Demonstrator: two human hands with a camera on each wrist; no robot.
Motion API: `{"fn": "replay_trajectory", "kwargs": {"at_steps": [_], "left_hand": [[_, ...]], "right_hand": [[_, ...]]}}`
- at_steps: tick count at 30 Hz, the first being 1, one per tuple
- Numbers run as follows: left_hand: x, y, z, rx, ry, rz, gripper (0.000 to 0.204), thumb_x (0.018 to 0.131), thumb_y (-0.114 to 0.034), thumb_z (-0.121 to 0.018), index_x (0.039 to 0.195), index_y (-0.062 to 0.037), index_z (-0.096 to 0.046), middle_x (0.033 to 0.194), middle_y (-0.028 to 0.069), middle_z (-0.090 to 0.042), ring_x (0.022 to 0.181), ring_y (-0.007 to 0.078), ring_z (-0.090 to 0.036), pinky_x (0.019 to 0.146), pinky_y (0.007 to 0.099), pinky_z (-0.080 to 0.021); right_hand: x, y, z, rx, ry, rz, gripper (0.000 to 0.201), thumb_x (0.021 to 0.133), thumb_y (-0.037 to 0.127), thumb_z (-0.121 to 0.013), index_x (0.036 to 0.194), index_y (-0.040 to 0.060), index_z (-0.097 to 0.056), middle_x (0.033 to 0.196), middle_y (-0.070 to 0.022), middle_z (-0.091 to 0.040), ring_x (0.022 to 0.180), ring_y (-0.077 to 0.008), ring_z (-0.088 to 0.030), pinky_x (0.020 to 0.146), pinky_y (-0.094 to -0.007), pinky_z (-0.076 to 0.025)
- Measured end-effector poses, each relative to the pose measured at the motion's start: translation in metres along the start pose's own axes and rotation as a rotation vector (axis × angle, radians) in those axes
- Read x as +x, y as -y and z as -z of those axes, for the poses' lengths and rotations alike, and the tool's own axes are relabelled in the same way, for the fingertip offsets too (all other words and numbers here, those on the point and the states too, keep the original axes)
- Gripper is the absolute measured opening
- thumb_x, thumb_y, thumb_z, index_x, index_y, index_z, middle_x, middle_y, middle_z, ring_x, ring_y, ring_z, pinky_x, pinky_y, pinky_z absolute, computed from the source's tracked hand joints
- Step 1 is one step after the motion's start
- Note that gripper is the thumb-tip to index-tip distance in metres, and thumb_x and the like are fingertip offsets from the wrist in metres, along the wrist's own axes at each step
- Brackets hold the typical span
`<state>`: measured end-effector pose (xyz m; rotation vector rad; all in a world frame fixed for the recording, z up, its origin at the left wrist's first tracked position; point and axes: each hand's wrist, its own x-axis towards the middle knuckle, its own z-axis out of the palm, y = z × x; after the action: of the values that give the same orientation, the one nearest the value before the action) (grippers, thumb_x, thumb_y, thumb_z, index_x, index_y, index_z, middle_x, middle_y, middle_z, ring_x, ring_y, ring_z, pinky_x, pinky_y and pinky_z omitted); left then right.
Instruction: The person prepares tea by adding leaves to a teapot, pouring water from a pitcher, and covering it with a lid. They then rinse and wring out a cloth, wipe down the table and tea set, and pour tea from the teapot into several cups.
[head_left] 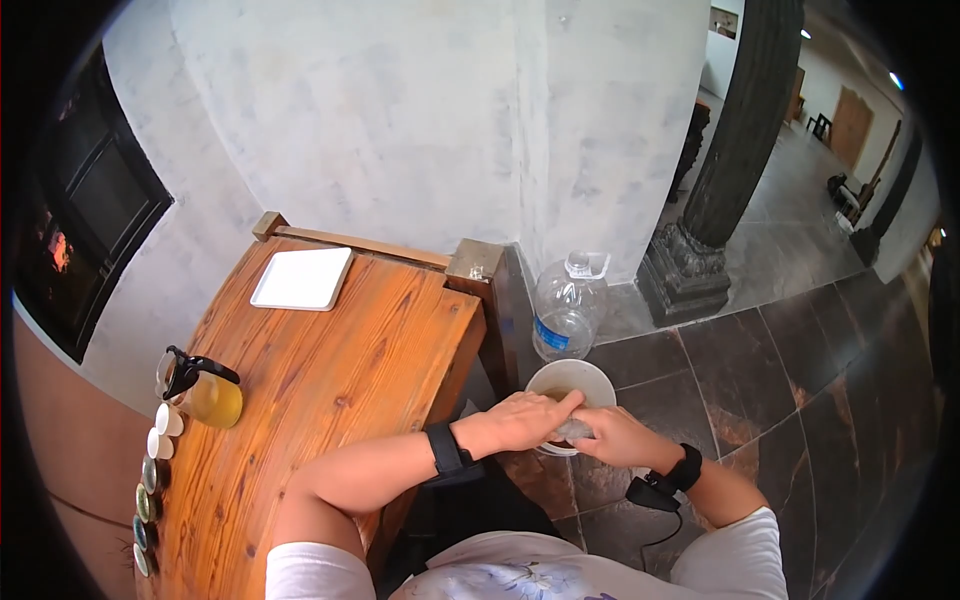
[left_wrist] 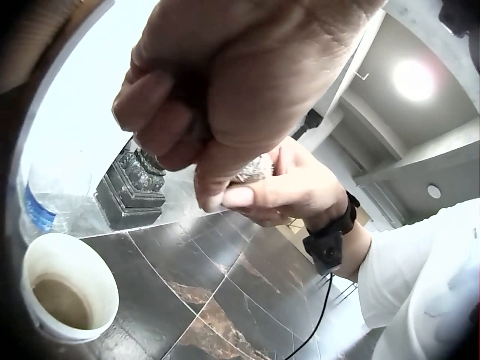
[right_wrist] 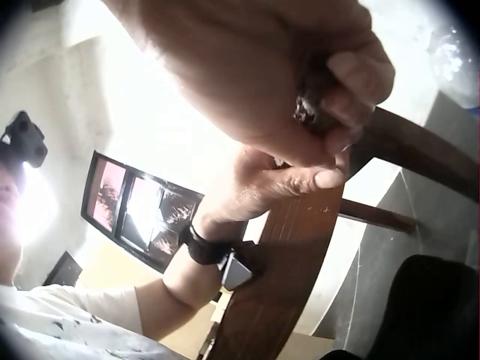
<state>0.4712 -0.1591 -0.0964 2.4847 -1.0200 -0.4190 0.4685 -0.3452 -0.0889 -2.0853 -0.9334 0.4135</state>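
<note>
The person wears a white short-sleeved cloth shirt [head_left: 470, 562] with a pale blue-violet floral print [head_left: 530, 580] on its front, bottom centre of the head view. The plain left sleeve [head_left: 320, 572] lies lower left of centre, the right sleeve [head_left: 735, 555] lower right; both end above the elbow. Each wrist wears a broad black band: the left band [head_left: 447, 448] near mid-frame, the right band [head_left: 687, 467] farther right. In the left-wrist view, right of centre, a black boxy wrist camera [left_wrist: 324, 250] trails a thin black cable [left_wrist: 327, 315]. The right-wrist view's far left shows a chunky black head-worn device [right_wrist: 28, 139].
</note>
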Motion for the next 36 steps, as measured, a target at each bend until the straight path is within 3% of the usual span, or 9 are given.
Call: {"fn": "replay_trajectory", "kwargs": {"at_steps": [3, 8, 11, 13, 15, 17, 18, 25, 36], "left_hand": [[0.002, 0.000, 0.001, -0.030, 0.038, -0.042, 0.046, 0.078, -0.012, -0.058, 0.115, -0.0086, -0.031, 0.085, 0.0177, -0.058, 0.080, 0.0362, -0.057, 0.063, 0.0450, -0.045], [0.011, 0.003, 0.010, -0.346, -0.185, -0.161, 0.074, 0.072, -0.004, -0.064, 0.130, -0.0089, -0.019, 0.115, 0.0200, -0.045, 0.103, 0.0346, -0.049, 0.084, 0.0376, -0.042], [0.021, 0.016, 0.027, -0.947, -0.138, -0.029, 0.080, 0.074, -0.016, -0.069, 0.133, -0.0120, -0.015, 0.118, 0.0128, -0.041, 0.104, 0.0208, -0.047, 0.090, 0.0331, -0.038], [0.019, 0.015, 0.047, -1.212, -0.088, 0.309, 0.082, 0.077, -0.024, -0.067, 0.135, -0.0139, -0.011, 0.114, 0.0080, -0.045, 0.101, 0.0157, -0.047, 0.089, 0.0323, -0.038], [0.038, 0.001, 0.042, -1.521, -0.252, 0.363, 0.064, 0.081, -0.027, -0.062, 0.130, -0.0123, -0.024, 0.104, 0.0057, -0.052, 0.100, 0.0156, -0.048, 0.084, 0.0303, -0.041], [0.056, -0.007, 0.029, -1.693, -0.477, 0.116, 0.036, 0.085, -0.027, -0.056, 0.115, -0.0093, -0.043, 0.095, 0.0037, -0.056, 0.096, 0.0150, -0.050, 0.081, 0.0298, -0.042], [0.064, -0.014, 0.025, -1.658, -0.686, 0.135, 0.016, 0.089, -0.020, -0.048, 0.098, -0.0070, -0.051, 0.090, 0.0043, -0.057, 0.089, 0.0157, -0.053, 0.077, 0.0305, -0.044], [0.071, -0.024, 0.014, -1.987, -1.039, -0.162, 0.014, 0.092, -0.014, -0.040, 0.100, -0.0048, -0.046, 0.066, 0.0020, -0.044, 0.067, 0.0161, -0.048, 0.076, 0.0338, -0.044], [0.069, -0.061, 0.071, -1.584, -0.985, -0.252, 0.029, 0.092, -0.035, -0.039, 0.086, -0.0071, -0.045, 0.043, -0.0026, -0.023, 0.040, 0.0093, -0.025, 0.045, 0.0245, -0.027]], "right_hand": [[-0.001, 0.005, 0.005, 0.074, 0.172, -0.079, 0.021, 0.076, 0.013, -0.055, 0.091, -0.0022, -0.053, 0.086, -0.0216, -0.058, 0.081, -0.0348, -0.056, 0.070, -0.0390, -0.043], [0.002, -0.011, 0.003, 0.026, -0.128, 0.077, 0.024, 0.077, 0.019, -0.059, 0.089, -0.0008, -0.052, 0.080, -0.0153, -0.057, 0.073, -0.0339, -0.056, 0.063, -0.0391, -0.044], [0.009, -0.006, 0.025, -0.299, -0.438, 0.213, 0.024, 0.074, 0.019, -0.062, 0.088, 0.0016, -0.053, 0.074, -0.0122, -0.054, 0.066, -0.0311, -0.056, 0.055, -0.0379, -0.043], [0.007, 0.001, 0.046, -0.591, -0.550, 0.167, 0.027, 0.071, 0.020, -0.065, 0.090, 0.0042, -0.054, 0.073, -0.0106, -0.049, 0.062, -0.0276, -0.055, 0.049, -0.0354, -0.042], [0.009, 0.002, 0.050, -0.748, -0.555, 0.213, 0.031, 0.069, 0.021, -0.066, 0.093, 0.0058, -0.053, 0.073, -0.0083, -0.046, 0.059, -0.0235, -0.054, 0.047, -0.0328, -0.042], [0.015, 0.001, 0.037, -0.954, -0.502, 0.245, 0.036, 0.065, 0.019, -0.066, 0.095, 0.0054, -0.052, 0.075, -0.0061, -0.047, 0.059, -0.0202, -0.054, 0.046, -0.0307, -0.043], [0.017, 0.000, 0.034, -0.956, -0.501, 0.244, 0.036, 0.065, 0.019, -0.066, 0.095, 0.0054, -0.052, 0.075, -0.0061, -0.047, 0.059, -0.0202, -0.054, 0.046, -0.0307, -0.043], [0.023, -0.006, 0.022, -0.884, -0.592, 0.108, 0.031, 0.063, 0.016, -0.068, 0.084, 0.0075, -0.047, 0.073, -0.0066, -0.047, 0.060, -0.0205, -0.056, 0.047, -0.0305, -0.045], [0.048, 0.004, 0.037, -0.367, -0.838, 0.128, 0.016, 0.061, 0.009, -0.068, 0.074, 0.0043, -0.059, 0.061, -0.0145, -0.057, 0.058, -0.0321, -0.057, 0.050, -0.0394, -0.045]]}}
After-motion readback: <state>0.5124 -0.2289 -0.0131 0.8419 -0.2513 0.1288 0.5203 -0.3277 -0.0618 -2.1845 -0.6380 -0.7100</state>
